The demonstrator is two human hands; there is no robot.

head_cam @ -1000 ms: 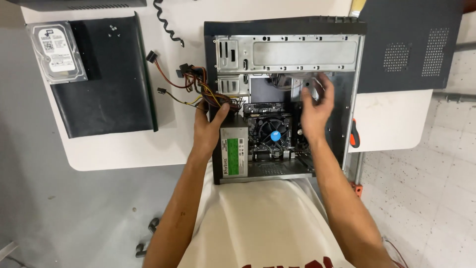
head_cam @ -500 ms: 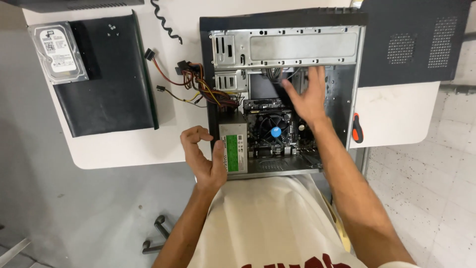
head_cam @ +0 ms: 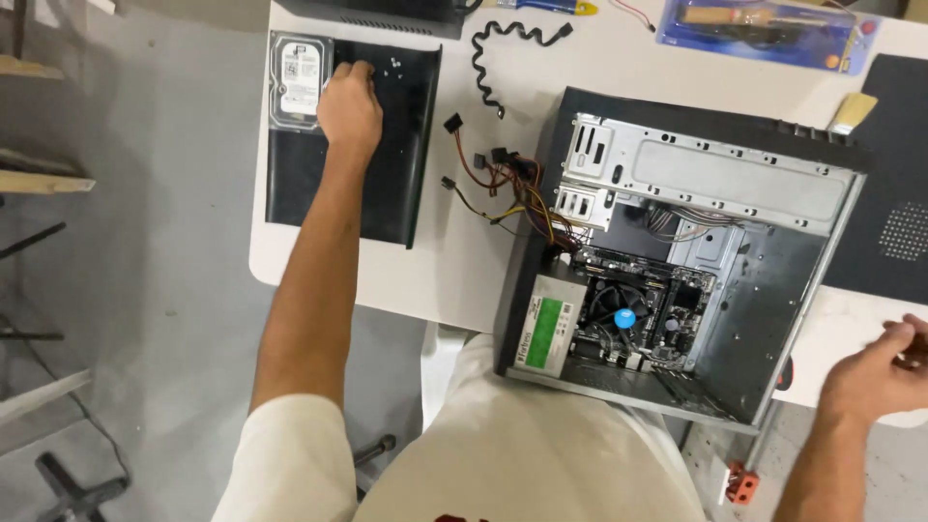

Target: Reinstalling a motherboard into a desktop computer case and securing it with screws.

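Flanking open case [head_cam: 773, 280]: cables [head_cam: 493, 179], panel [head_cam: 391, 145]

Head view, looking down. The left arm extends straight toward the far left, bare from the short sleeve to the wrist. The left hand [head_cam: 350, 108] lies palm down, knuckles up, its fingers [head_cam: 360, 70] curled and pointing away from the body. The right forearm enters from the near right corner, angled up and outward. The right hand [head_cam: 875, 372] is loosely closed at the right edge, fingers bent, partly cut off by the frame.
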